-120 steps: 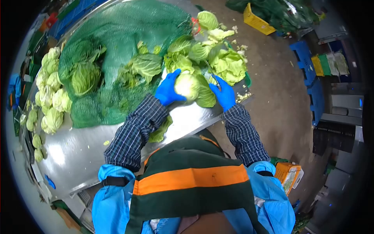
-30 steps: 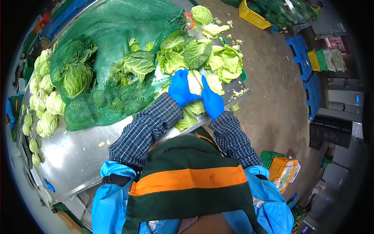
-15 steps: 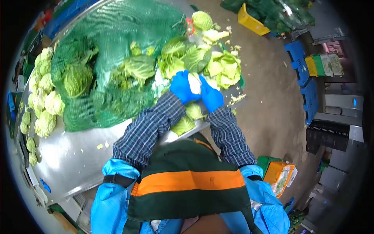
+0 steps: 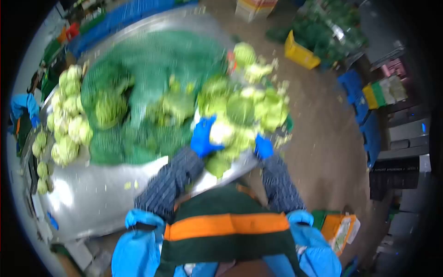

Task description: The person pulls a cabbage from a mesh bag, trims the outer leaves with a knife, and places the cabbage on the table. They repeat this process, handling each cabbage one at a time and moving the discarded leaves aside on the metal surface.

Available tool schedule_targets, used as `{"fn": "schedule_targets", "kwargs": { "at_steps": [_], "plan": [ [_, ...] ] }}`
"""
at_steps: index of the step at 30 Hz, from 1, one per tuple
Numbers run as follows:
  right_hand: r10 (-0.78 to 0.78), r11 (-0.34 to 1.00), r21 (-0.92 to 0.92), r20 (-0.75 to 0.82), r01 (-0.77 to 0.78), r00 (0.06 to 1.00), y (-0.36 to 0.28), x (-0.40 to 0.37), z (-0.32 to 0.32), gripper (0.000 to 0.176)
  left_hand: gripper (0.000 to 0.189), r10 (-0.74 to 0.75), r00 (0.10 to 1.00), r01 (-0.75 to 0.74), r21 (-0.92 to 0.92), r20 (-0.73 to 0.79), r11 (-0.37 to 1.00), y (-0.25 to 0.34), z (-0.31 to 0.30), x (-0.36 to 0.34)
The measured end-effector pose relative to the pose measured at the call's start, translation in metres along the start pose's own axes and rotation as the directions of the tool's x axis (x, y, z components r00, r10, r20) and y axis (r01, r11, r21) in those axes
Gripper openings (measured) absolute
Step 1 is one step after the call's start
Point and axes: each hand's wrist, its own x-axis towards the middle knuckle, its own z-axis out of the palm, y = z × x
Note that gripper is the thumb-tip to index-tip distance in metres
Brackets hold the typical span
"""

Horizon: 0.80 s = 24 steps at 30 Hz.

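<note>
- The steel counter [image 4: 92, 198] carries a green net sack [image 4: 138, 92].
- A cabbage [image 4: 224, 131] sits at the counter's near edge. It is probably dense, with loose, slippery leaves, and best cupped on both sides.
- The left hand [image 4: 203, 136] grips its side; the grip of the right hand [image 4: 263, 147] is too blurred to tell.

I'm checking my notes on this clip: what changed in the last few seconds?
The right hand has slid off the cabbage toward the edge of the table. The left hand still holds the cabbage. The green net sack and loose leaves lie as before.
</note>
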Motion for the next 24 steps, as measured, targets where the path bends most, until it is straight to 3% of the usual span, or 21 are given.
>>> {"fn": "schedule_targets", "kwargs": {
  "at_steps": [1, 3, 5, 6, 8, 9, 11, 13, 15, 17, 19, 20, 21, 22, 23, 24],
  "plan": [
    [0.088, 0.989, 0.115, 0.082, -0.097, 0.993, -0.008, -0.015, 0.001, 0.053, 0.102, 0.055, 0.998, -0.055, -0.001, -0.020, 0.998, -0.005, 0.000, -0.005],
    [0.033, 0.939, 0.342, -0.008, -0.029, 0.999, -0.057, -0.052, -0.010, 0.050, 0.103, -0.023, 0.999, 0.025, -0.095, 0.027, 0.995, -0.003, -0.002, -0.006],
    [-0.275, 0.947, 0.079, -0.307, 0.312, 0.911, -0.076, -0.058, -0.008, 0.051, 0.102, 0.032, 0.999, -0.031, -0.149, 0.002, 0.988, -0.005, 0.000, -0.002],
    [-0.269, 0.949, 0.077, -0.312, 0.307, 0.911, -0.093, -0.058, -0.009, 0.051, 0.102, 0.036, 0.999, -0.034, -0.154, 0.007, 0.987, -0.001, 0.000, 0.000],
    [-0.391, 0.877, 0.160, -0.307, 0.452, 0.868, -0.130, -0.058, -0.011, 0.061, 0.104, 0.009, 0.999, 0.002, -0.234, 0.045, 0.972, 0.004, 0.000, 0.001],
    [-0.388, 0.878, 0.163, -0.309, 0.450, 0.869, -0.141, -0.055, -0.011, 0.061, 0.104, 0.011, 0.999, 0.001, -0.234, 0.050, 0.972, 0.004, 0.001, 0.001],
    [-0.450, 0.893, -0.072, -0.116, 0.445, 0.885, -0.155, -0.045, -0.009, 0.068, 0.103, 0.013, 0.994, 0.012, -0.221, 0.110, 0.975, 0.002, 0.003, 0.001],
    [-0.410, 0.911, -0.061, -0.034, 0.408, 0.911, -0.157, -0.035, -0.005, 0.063, 0.101, 0.020, 0.993, 0.003, -0.194, 0.115, 0.981, 0.005, 0.002, 0.001],
    [-0.380, 0.893, -0.230, 0.075, 0.387, 0.922, -0.163, -0.028, -0.010, 0.052, 0.099, 0.030, 0.994, -0.012, -0.166, 0.104, 0.986, 0.006, 0.001, 0.000],
    [-0.439, 0.824, -0.353, 0.099, 0.444, 0.893, -0.159, -0.021, -0.008, 0.039, 0.096, 0.085, 0.989, -0.071, -0.118, 0.118, 0.990, 0.004, 0.002, 0.001],
    [-0.558, 0.734, -0.459, 0.013, 0.501, 0.830, -0.160, -0.024, -0.004, 0.030, 0.091, 0.085, 0.984, -0.068, -0.110, 0.159, 0.992, 0.006, 0.004, 0.003],
    [-0.508, 0.733, -0.494, 0.057, 0.467, 0.859, -0.168, -0.028, -0.008, 0.026, 0.089, 0.057, 0.986, -0.043, -0.096, 0.158, 0.995, 0.010, 0.003, 0.005],
    [-0.504, 0.736, -0.495, 0.055, 0.462, 0.862, -0.164, -0.018, -0.008, 0.025, 0.088, 0.063, 0.989, -0.050, -0.100, 0.133, 0.994, 0.007, 0.006, 0.003],
    [-0.471, 0.763, -0.488, 0.027, 0.423, 0.881, -0.163, -0.011, -0.012, 0.024, 0.089, 0.163, 0.985, -0.165, -0.036, -0.055, 0.986, 0.017, 0.008, -0.001],
    [-0.450, 0.808, -0.424, 0.007, 0.410, 0.893, -0.159, -0.002, -0.018, 0.021, 0.092, 0.197, 0.978, -0.192, -0.067, 0.071, 0.979, 0.007, 0.005, 0.004],
    [-0.426, 0.887, -0.206, -0.017, 0.414, 0.905, -0.150, 0.009, -0.021, 0.022, 0.092, 0.119, 0.984, -0.108, -0.084, 0.134, 0.991, 0.008, 0.001, 0.002]
  ]
}}
